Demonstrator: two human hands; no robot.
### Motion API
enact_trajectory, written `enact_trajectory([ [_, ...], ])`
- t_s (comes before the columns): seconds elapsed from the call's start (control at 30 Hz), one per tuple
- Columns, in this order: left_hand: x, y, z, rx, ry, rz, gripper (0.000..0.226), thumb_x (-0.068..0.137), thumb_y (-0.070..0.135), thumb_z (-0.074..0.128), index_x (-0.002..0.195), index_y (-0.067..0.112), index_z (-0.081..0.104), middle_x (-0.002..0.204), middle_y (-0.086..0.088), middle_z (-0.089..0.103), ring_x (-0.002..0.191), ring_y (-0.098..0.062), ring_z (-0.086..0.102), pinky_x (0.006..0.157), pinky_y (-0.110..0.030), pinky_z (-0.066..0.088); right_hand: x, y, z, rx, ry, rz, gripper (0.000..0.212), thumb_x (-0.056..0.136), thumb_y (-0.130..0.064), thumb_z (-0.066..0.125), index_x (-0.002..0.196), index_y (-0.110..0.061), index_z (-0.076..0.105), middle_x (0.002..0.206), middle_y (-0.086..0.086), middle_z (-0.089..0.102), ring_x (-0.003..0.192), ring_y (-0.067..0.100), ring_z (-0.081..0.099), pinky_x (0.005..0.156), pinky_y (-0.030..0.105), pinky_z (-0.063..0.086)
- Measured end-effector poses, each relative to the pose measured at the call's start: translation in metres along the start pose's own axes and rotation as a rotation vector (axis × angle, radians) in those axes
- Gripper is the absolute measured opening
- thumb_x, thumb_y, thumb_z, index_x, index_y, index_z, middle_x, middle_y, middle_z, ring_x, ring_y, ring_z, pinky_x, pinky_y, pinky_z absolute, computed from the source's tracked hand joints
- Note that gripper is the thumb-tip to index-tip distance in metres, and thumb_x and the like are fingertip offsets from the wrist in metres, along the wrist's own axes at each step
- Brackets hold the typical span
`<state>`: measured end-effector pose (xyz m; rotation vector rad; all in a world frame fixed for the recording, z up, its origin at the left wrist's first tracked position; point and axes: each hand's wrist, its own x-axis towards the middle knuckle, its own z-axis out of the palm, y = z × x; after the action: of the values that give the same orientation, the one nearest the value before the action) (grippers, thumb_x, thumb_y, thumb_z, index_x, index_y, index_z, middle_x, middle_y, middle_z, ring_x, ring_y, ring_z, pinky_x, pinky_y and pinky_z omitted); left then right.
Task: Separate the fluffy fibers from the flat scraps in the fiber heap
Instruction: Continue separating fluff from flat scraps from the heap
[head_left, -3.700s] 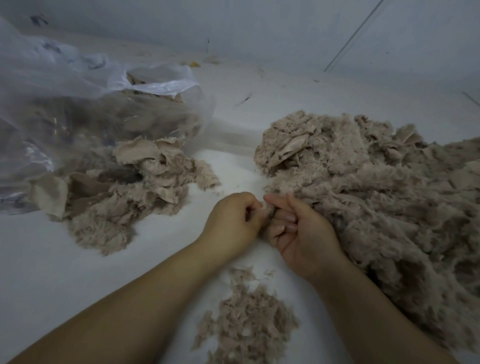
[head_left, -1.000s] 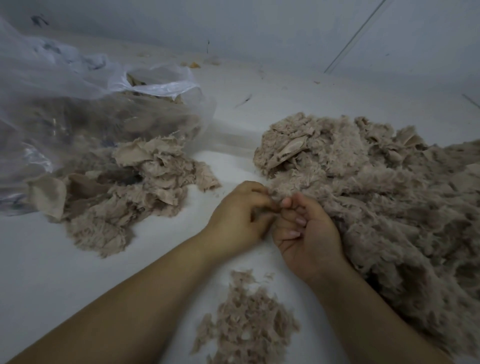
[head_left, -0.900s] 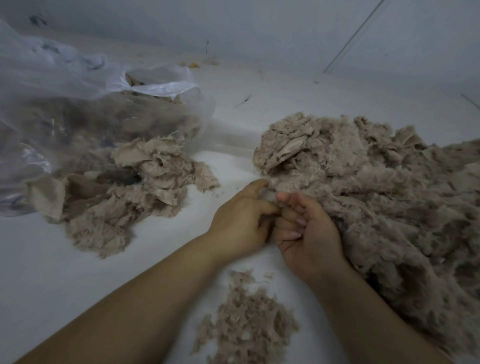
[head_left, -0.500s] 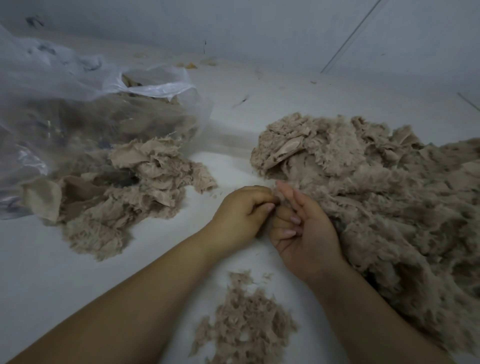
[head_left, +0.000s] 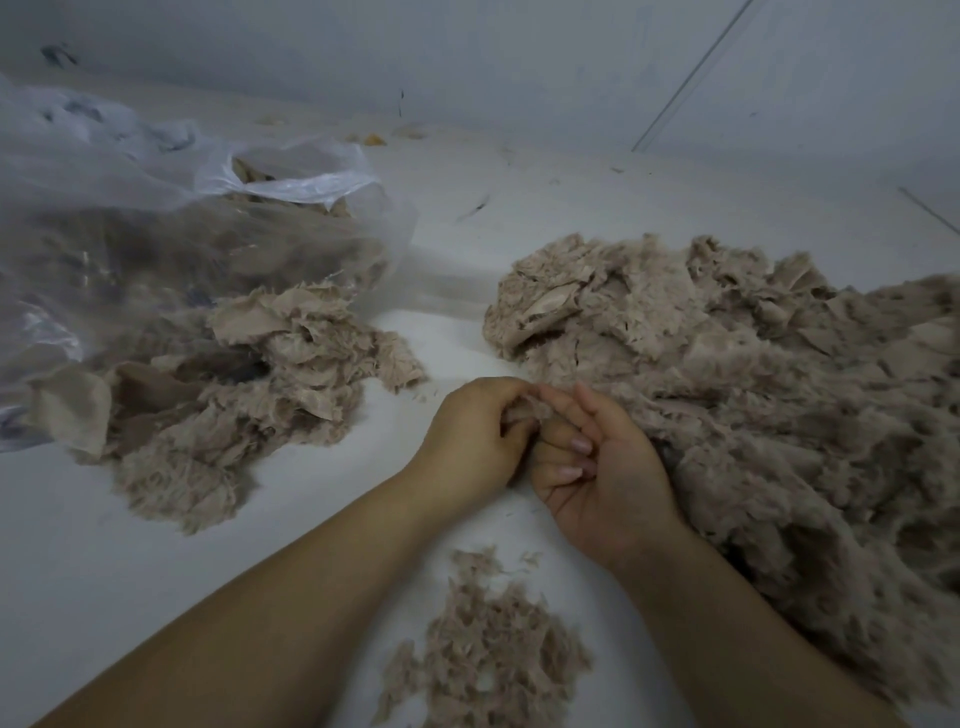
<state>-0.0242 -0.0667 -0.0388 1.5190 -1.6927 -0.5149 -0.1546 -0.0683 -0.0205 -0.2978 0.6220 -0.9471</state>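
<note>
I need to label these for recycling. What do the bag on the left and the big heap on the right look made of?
The bag: thin clear plastic film, glossy and crinkled, its contents showing through. The big heap: beige textile fibre, matte and fuzzy, with a few flat woven-looking scraps in it; whether cotton or synthetic cannot be told.

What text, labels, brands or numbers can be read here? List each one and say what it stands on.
None: no readable text shows in the head view.
The clear plastic bag carries no legible print.
The white surface, the fiber heap and the wall bear no words, numbers or signs.
</note>
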Motion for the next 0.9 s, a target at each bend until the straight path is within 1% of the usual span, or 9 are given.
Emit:
enact_trajectory([
  [0.1,-0.001,0.001,-0.002,0.05,0.071,0.009,0.01,0.088,0.005,0.064,0.081,0.008,0.07,0.077,0.003,0.06,0.074,-0.012,0.055,0.065,-0.011,0.037,0.002,-0.001,-0.003,-0.013,0.0,-0.011,0.057,0.076,-0.031,0.059,0.126,-0.006,0.055,0.051,-0.007,0.027,0.036,0.003,0.023,0.035,0.014,0.027],
  [0.2,-0.002,-0.002,-0.007,-0.092,0.173,-0.04,0.02,0.086,0.001,0.064,0.071,0.013,0.066,0.07,0.006,0.059,0.065,-0.003,0.054,0.06,-0.01,0.039,0.001,-0.001,-0.002,-0.059,-0.05,-0.016,0.026,0.079,-0.033,0.058,0.074,-0.01,0.07,0.051,-0.008,0.026,0.038,0.004,0.022,0.037,0.014,0.026],
  [0.27,-0.004,-0.003,-0.008,-0.193,0.202,-0.081,0.023,0.088,0.001,0.063,0.069,0.014,0.064,0.065,0.008,0.057,0.059,0.0,0.051,0.056,-0.011,0.039,0.0,-0.001,-0.001,-0.072,-0.054,-0.014,0.036,0.081,-0.034,0.056,0.052,-0.016,0.068,0.051,-0.009,0.025,0.039,0.003,0.021,0.038,0.014,0.026],
  [0.4,-0.005,-0.002,-0.008,-0.296,0.2,-0.035,0.02,0.087,0.0,0.064,0.071,0.012,0.064,0.064,-0.006,0.059,0.058,-0.003,0.049,0.058,-0.019,0.042,0.001,0.0,0.0,-0.054,-0.03,0.006,0.045,0.092,-0.031,0.049,0.052,-0.016,0.067,0.05,-0.008,0.025,0.037,0.003,0.022,0.037,0.013,0.026],
  [0.47,-0.006,-0.002,-0.01,-0.433,0.192,-0.017,0.021,0.089,-0.001,0.063,0.071,0.012,0.063,0.065,-0.013,0.06,0.059,-0.01,0.051,0.058,-0.023,0.044,0.002,0.0,0.001,-0.009,0.001,0.019,0.039,0.096,-0.028,0.048,0.062,-0.014,0.061,0.05,-0.008,0.025,0.036,0.003,0.022,0.035,0.014,0.026],
  [0.6,-0.006,-0.003,-0.016,-0.615,0.221,-0.02,0.024,0.092,0.0,0.061,0.072,0.013,0.062,0.058,0.011,0.056,0.053,-0.002,0.048,0.053,-0.015,0.04,0.003,-0.002,0.002,0.058,0.025,0.03,0.041,0.098,-0.028,0.048,0.06,-0.015,0.048,0.049,-0.007,0.026,0.035,0.003,0.022,0.034,0.014,0.026],
  [0.73,-0.008,0.0,-0.023,-0.777,0.258,0.023,0.024,0.091,0.013,0.055,0.069,0.018,0.062,0.053,0.013,0.052,0.046,-0.003,0.035,0.048,-0.016,0.032,0.002,-0.003,0.002,0.07,0.048,0.039,0.052,0.098,-0.027,0.046,0.047,-0.015,0.044,0.047,-0.006,0.027,0.033,0.005,0.023,0.033,0.014,0.027],
  [0.83,-0.008,-0.003,-0.029,-0.894,0.277,0.03,0.032,0.09,0.011,0.051,0.064,0.025,0.063,0.06,0.004,0.062,0.046,-0.011,0.037,0.047,-0.019,0.032,0.003,-0.003,0.001,0.075,0.064,0.028,0.04,0.095,-0.026,0.049,0.057,-0.015,0.041,0.047,-0.007,0.027,0.034,0.005,0.024,0.033,0.014,0.028],
  [0.9,-0.007,-0.008,-0.028,-0.926,0.184,-0.014,0.018,0.084,0.007,0.054,0.067,0.002,0.057,0.061,-0.014,0.061,0.053,-0.026,0.045,0.052,-0.027,0.036,0.003,-0.001,0.001,0.025,0.042,0.008,0.02,0.087,-0.024,0.056,0.071,-0.013,0.049,0.049,-0.007,0.027,0.035,0.004,0.024,0.034,0.014,0.028],
])
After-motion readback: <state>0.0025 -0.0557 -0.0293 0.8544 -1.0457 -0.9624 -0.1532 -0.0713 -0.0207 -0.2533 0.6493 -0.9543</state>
